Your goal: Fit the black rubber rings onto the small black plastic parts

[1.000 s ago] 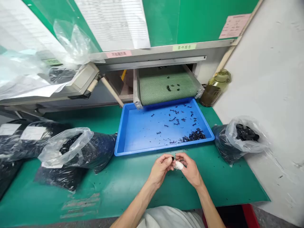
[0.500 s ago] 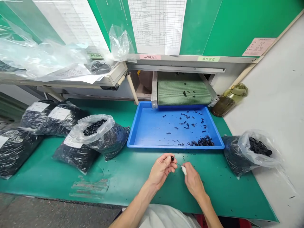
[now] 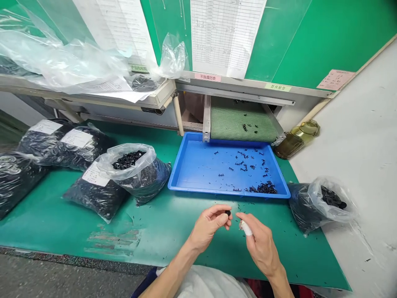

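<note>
My left hand (image 3: 211,225) pinches a small round black part (image 3: 228,213) between thumb and fingertips, above the green tabletop. Close by on the right is my right hand (image 3: 262,244), its forefinger pointing toward that part without touching it. At its thumb shows a white piece (image 3: 246,228); whether this is a wrapping or something held I cannot tell. Just beyond both hands lies a blue tray (image 3: 198,192) with a heap of small black parts (image 3: 263,187) in its near right corner and more scattered about.
A green conveyor belt (image 3: 232,128) ends over the tray's back edge. To the left stand an open bag of black parts (image 3: 139,178) and several closed bags. Another open bag (image 3: 305,211) leans by the wall, and a bottle (image 3: 297,138) stands behind it.
My right hand has turned, its forefinger now extended. The thin dark line seen earlier between the hands no longer shows. The black part remains in my left hand; the view has shifted slightly.
</note>
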Demonstrator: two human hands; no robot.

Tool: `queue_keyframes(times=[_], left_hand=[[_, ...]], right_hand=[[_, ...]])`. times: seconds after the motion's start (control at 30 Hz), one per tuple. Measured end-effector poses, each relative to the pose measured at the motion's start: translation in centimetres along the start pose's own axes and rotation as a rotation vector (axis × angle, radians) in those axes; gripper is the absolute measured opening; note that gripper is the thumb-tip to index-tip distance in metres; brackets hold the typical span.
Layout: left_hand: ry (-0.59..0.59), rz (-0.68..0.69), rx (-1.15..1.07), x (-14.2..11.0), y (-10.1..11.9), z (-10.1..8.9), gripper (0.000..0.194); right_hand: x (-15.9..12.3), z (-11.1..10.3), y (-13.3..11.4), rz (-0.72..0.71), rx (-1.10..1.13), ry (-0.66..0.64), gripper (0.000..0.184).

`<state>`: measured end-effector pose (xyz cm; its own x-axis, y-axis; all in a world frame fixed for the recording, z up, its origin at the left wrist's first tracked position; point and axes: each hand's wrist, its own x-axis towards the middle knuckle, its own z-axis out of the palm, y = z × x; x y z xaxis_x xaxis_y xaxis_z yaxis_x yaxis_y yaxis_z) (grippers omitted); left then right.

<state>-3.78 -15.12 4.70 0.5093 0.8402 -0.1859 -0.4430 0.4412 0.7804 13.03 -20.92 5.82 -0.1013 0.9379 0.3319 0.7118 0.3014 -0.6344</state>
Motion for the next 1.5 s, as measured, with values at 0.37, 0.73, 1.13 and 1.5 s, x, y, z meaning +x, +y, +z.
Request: queue_keyframes(times=[0.37, 0.73, 1.13, 1.5], left_hand=[[-0.021, 0.081, 0.058, -0.4, 0.9, -0.7, 0.021], [0.057, 0.072, 0.034, 0.2, 0.9, -1.4, 0.023], [0.073, 0.067, 0.020, 0.7, 0.7, -1.3, 0.022], [0.093, 0.025, 0.197, 0.9, 1.0, -0.8, 0.024]], right_hand=[[0.7, -0.1, -0.3, -0.008, -0.040, -0.103, 0.038], [1.8, -0.1, -0.6, -0.021, -0.074, -0.135, 0.038], [3.5, -0.3, -1.4, -0.130, -0.244, -0.152, 0.040], [3.8, -1.0, -1.2, -0.138, -0.302, -0.174, 0.045]])
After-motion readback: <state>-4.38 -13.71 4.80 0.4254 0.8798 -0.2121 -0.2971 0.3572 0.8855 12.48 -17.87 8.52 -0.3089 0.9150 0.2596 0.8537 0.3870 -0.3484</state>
